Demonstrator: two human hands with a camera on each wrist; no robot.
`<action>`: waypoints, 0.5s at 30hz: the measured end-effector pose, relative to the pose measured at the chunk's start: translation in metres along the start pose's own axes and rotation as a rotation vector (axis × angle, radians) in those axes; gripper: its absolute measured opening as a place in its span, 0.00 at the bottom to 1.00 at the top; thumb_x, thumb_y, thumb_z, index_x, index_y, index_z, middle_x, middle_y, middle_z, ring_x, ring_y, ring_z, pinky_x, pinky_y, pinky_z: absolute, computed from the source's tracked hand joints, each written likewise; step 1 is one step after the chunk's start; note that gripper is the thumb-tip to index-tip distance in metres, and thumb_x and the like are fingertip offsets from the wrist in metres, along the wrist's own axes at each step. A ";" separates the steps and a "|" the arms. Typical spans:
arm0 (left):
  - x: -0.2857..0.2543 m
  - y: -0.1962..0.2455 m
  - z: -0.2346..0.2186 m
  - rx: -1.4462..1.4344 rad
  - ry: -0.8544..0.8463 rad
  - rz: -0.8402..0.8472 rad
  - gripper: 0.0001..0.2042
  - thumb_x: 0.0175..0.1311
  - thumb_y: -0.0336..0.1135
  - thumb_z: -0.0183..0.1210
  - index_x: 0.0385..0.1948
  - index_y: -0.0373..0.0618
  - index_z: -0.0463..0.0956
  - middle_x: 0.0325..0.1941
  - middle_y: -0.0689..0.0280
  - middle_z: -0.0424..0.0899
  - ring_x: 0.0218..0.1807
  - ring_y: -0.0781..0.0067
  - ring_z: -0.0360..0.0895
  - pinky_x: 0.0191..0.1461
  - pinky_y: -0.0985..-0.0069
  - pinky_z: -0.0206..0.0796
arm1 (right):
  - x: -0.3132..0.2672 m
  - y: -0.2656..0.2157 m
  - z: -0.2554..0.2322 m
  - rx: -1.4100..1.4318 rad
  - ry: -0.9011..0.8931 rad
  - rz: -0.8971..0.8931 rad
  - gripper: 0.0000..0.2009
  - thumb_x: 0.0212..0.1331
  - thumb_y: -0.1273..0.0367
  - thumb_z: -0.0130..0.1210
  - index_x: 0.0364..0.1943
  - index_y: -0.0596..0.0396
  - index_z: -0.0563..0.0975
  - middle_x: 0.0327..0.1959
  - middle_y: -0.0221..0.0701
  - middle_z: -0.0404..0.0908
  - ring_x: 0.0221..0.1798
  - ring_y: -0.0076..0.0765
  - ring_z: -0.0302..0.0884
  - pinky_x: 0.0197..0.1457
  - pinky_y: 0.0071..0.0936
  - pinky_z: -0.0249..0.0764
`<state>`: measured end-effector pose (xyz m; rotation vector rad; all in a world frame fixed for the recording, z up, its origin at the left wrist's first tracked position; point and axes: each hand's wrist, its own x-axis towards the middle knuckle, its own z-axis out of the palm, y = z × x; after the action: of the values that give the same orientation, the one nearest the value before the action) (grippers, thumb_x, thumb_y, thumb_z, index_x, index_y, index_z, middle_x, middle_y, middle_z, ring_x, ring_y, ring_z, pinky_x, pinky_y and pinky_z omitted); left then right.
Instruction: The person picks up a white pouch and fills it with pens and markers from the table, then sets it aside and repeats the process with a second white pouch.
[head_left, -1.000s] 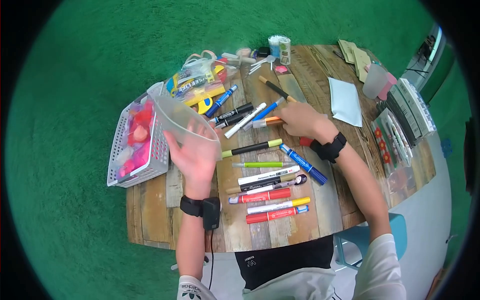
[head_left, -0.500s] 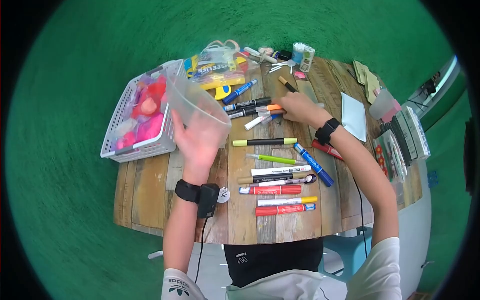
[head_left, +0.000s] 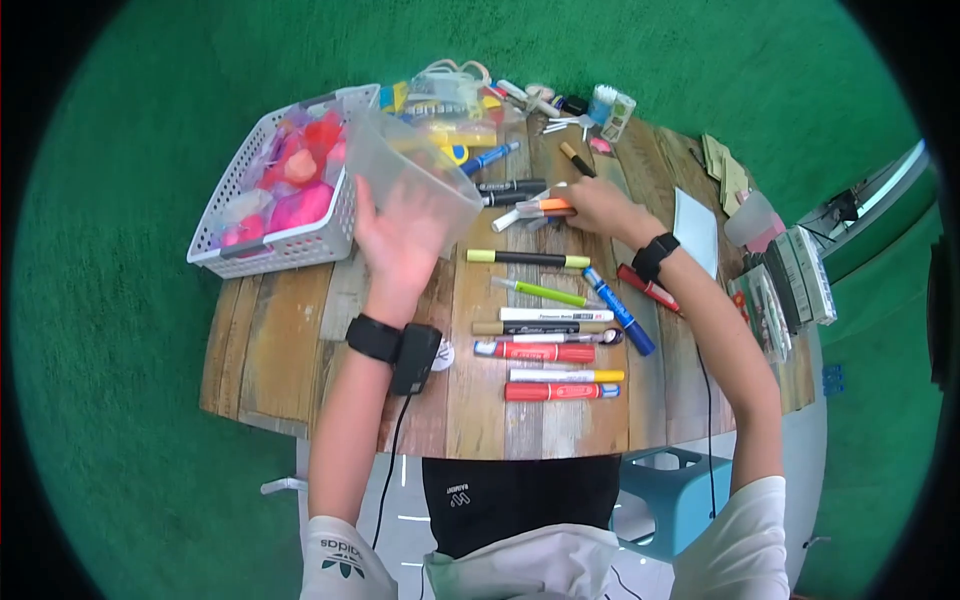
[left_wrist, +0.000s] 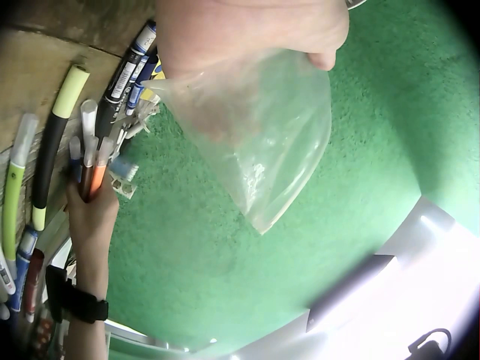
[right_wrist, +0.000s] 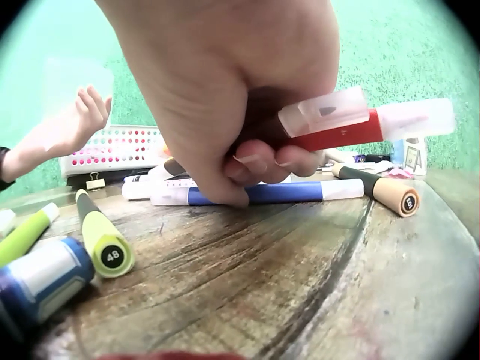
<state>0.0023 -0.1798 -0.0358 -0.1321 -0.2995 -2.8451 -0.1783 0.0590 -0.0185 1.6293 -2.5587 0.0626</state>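
Since the earlier frame, the right hand [head_left: 598,207] has lifted the orange marker [head_left: 556,204] slightly off the counter [head_left: 290,350]; its grip is closed around that marker, with a blue marker [right_wrist: 255,193] lying just under the fingers. The left hand [head_left: 402,240] holds the clear plastic bag [head_left: 410,170] beside the white basket [head_left: 235,255], fingers curled on its edge.

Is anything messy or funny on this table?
Nothing is spilled or broken. One red marker lies off alone by the right wrist, slanted away from the neat row of markers. The left hand holds a clear plastic bag up, apparently empty.
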 end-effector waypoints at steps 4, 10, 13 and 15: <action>0.002 0.000 0.002 0.032 -0.005 0.030 0.34 0.64 0.61 0.53 0.60 0.39 0.66 0.59 0.57 0.73 0.63 0.55 0.68 0.70 0.54 0.55 | 0.001 -0.010 -0.021 -0.079 -0.091 -0.044 0.11 0.46 0.69 0.62 0.36 0.53 0.79 0.28 0.41 0.81 0.37 0.52 0.80 0.42 0.45 0.75; 0.002 -0.005 0.005 0.044 0.023 0.031 0.33 0.64 0.62 0.52 0.57 0.39 0.67 0.55 0.56 0.74 0.61 0.54 0.69 0.69 0.51 0.56 | -0.014 -0.022 -0.046 -0.178 -0.037 -0.050 0.12 0.47 0.64 0.62 0.30 0.58 0.76 0.25 0.43 0.80 0.33 0.53 0.79 0.38 0.47 0.73; 0.003 -0.005 0.004 0.044 0.023 0.035 0.32 0.64 0.62 0.52 0.55 0.40 0.69 0.55 0.57 0.74 0.61 0.54 0.69 0.69 0.51 0.57 | -0.019 -0.032 -0.066 -0.196 -0.025 -0.031 0.13 0.48 0.63 0.61 0.30 0.58 0.75 0.24 0.45 0.79 0.32 0.55 0.78 0.37 0.48 0.72; 0.002 -0.005 0.003 0.043 0.021 0.042 0.32 0.64 0.63 0.53 0.54 0.40 0.69 0.54 0.57 0.75 0.61 0.55 0.70 0.68 0.51 0.57 | -0.021 -0.038 -0.071 -0.207 -0.038 -0.020 0.12 0.50 0.63 0.60 0.30 0.59 0.75 0.24 0.46 0.78 0.32 0.56 0.78 0.37 0.48 0.72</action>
<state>-0.0014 -0.1748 -0.0336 -0.0988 -0.3495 -2.7940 -0.1300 0.0687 0.0486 1.5930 -2.4789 -0.2294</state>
